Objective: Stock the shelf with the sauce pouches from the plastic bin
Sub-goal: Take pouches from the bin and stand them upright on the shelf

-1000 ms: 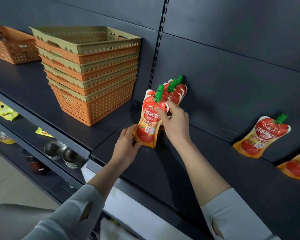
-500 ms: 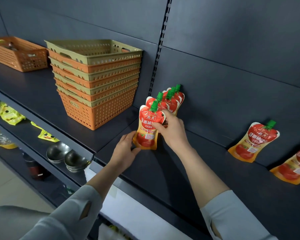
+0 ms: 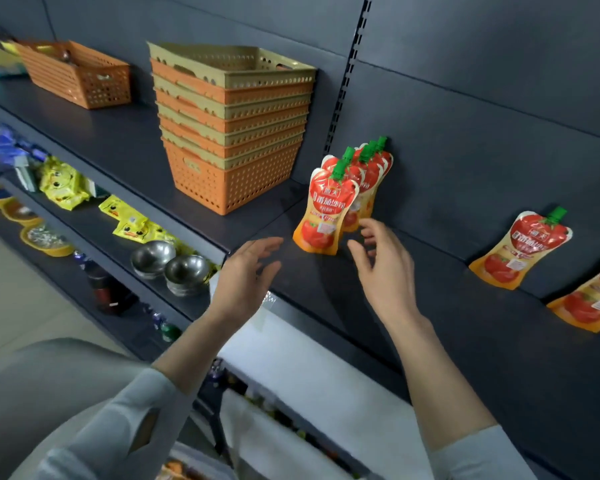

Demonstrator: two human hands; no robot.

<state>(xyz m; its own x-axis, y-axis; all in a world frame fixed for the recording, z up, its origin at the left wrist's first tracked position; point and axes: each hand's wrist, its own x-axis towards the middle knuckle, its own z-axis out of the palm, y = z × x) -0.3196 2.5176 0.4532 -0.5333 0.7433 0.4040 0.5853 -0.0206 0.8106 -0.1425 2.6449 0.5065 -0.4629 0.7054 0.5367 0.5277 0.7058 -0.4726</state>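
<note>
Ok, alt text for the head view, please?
Left hand and right hand, open and empty, hover before a row of upright pouches on a dark shelf. Stacked baskets stand left of it; two more pouches lean on the back wall at right.

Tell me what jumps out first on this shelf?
A row of red-and-orange sauce pouches with green caps stands upright on the dark metal shelf, right of a tall stack of orange and beige plastic baskets. The left hand and right hand hover open before it, holding nothing.
</note>
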